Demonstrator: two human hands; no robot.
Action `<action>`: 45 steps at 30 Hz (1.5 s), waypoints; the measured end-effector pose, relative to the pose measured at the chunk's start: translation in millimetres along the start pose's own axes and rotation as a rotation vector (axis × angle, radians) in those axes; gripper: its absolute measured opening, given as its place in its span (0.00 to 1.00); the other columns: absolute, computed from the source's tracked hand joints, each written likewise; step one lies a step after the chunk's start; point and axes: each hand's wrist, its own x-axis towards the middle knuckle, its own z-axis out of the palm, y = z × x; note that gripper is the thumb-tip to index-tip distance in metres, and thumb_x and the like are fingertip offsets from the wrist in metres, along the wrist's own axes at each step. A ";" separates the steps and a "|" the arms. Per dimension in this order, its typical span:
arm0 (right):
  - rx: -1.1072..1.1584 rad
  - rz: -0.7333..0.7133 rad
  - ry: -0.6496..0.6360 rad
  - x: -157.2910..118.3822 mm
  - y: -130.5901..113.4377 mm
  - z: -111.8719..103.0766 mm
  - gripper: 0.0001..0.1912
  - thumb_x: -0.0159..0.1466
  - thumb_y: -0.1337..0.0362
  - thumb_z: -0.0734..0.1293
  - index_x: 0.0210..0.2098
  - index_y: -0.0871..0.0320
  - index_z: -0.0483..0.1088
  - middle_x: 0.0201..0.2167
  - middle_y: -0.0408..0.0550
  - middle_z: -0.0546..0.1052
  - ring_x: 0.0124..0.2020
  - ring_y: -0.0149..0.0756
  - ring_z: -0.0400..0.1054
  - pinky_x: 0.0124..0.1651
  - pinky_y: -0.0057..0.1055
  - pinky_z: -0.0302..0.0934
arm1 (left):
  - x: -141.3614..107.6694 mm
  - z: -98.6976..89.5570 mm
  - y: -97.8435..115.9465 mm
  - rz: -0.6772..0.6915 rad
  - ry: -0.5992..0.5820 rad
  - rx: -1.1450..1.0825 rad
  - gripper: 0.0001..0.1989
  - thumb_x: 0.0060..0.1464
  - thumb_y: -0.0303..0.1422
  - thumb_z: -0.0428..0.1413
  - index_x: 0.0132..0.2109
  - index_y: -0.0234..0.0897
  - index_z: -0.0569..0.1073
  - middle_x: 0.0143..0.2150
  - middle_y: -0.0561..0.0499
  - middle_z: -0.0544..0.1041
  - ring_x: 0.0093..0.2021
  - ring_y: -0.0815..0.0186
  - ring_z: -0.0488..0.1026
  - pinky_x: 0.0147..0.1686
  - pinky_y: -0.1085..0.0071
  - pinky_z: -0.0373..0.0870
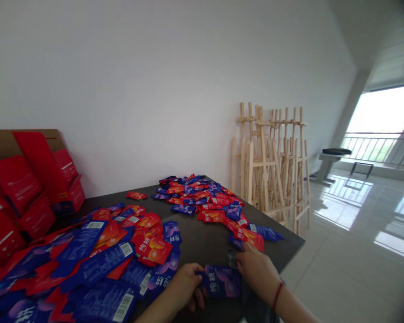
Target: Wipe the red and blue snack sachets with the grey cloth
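Note:
My left hand point(191, 287) pinches the left end of a flat blue packet point(221, 281) with purple fruit artwork and white characters, just above the dark table point(202, 242). At the packet's right end is my right hand point(258, 271), fingers closed and a red cord on the wrist. Something small and greyish, perhaps see-through, shows by its fingertips, too blurred to name. Under my right forearm lies a dark, shiny, crumpled material point(257, 307). Just beyond the right hand are a red packet point(249, 237) and a blue packet point(264, 232).
A large heap of red and blue packets point(101, 264) covers the table's left side. Another pile point(202, 195) spreads along the far right edge. Red open-fronted boxes point(23, 188) stand at the left. Wooden easels point(264, 163) lean near the wall beyond the table.

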 end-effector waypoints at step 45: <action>0.052 -0.116 -0.010 11.6 -50.3 7.3 0.13 0.63 0.69 0.60 0.37 0.55 0.76 0.42 0.52 0.74 0.43 0.42 0.69 0.40 0.32 0.62 | -6.9 -18.6 13.8 0.044 0.040 -0.170 0.17 0.43 0.32 0.53 0.43 0.33 0.67 0.31 0.47 0.76 0.20 0.66 0.75 0.13 0.78 0.62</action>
